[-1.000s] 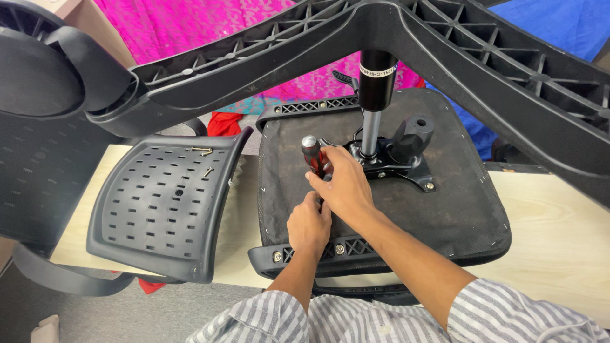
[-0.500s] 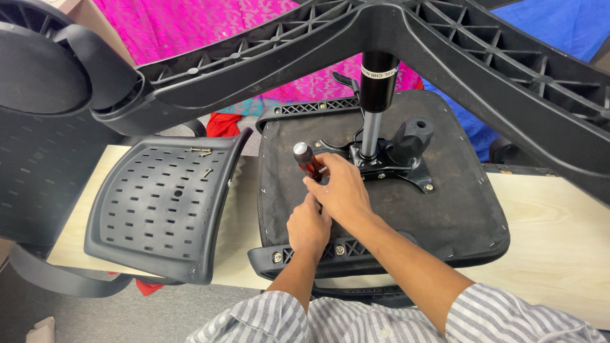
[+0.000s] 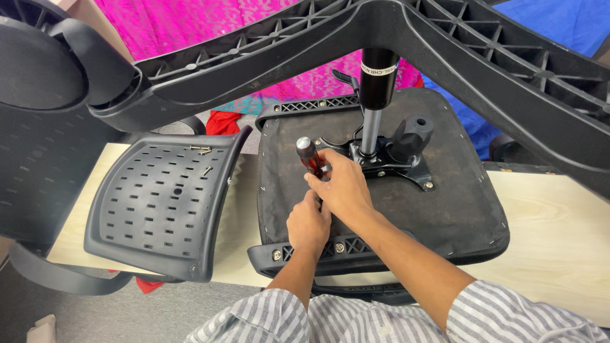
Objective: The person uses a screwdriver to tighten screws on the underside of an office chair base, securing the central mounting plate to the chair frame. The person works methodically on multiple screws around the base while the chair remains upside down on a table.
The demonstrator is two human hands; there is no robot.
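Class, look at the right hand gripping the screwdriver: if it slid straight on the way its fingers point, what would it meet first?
The right hand points left across the upturned seat. Probably it would first meet the seat's stapled left edge, then the perforated backrest panel; depth is unclear.

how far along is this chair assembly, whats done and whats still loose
Done: the metal plate with the gas post sits on the upturned seat, and the wheel base is on the post. In hand: the right hand grips a red-handled screwdriver at the seat's near part, with the left hand close beneath it. Left: the perforated backrest lies apart on the table, loose screws on it.
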